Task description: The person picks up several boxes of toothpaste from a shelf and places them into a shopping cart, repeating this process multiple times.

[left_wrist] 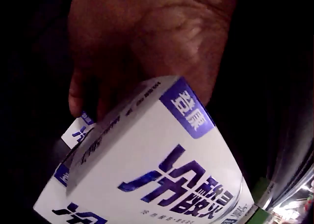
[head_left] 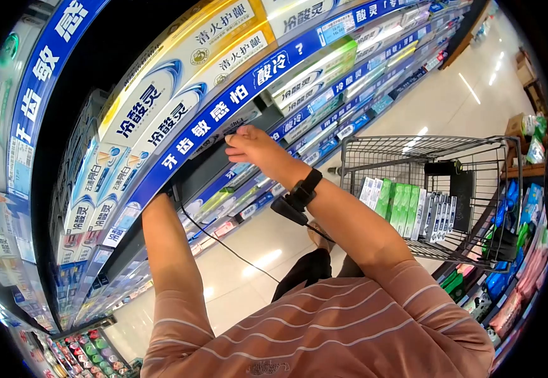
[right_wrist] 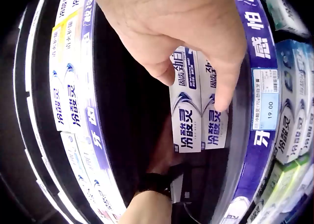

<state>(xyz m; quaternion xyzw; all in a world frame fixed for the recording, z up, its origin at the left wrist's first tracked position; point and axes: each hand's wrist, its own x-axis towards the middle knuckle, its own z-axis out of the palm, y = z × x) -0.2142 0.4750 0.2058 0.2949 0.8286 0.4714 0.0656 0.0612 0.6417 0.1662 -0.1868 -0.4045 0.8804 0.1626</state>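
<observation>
White toothpaste boxes [right_wrist: 189, 116] with blue lettering stand side by side inside the dark shelf. My right hand [head_left: 258, 151] is at the shelf opening, fingers loosely bent. In the right wrist view, that right hand [right_wrist: 181, 32] hangs over the boxes, thumb and a finger spread apart and overlapping them. My left forearm [head_left: 176, 252] reaches into the shelf, its hand hidden behind the blue edge strip in the head view. In the left wrist view, the left hand [left_wrist: 152, 42] is right at a toothpaste box [left_wrist: 171, 160], fingers passing behind it; I cannot tell whether they grip it.
A blue shelf strip [head_left: 217, 120] runs in front of both hands, with yellow-white toothpaste boxes [head_left: 160, 94] on the tier above. A cable [head_left: 223, 242] hangs from the left wrist. Behind my right arm stands a shopping cart [head_left: 375, 148] holding green and white boxes.
</observation>
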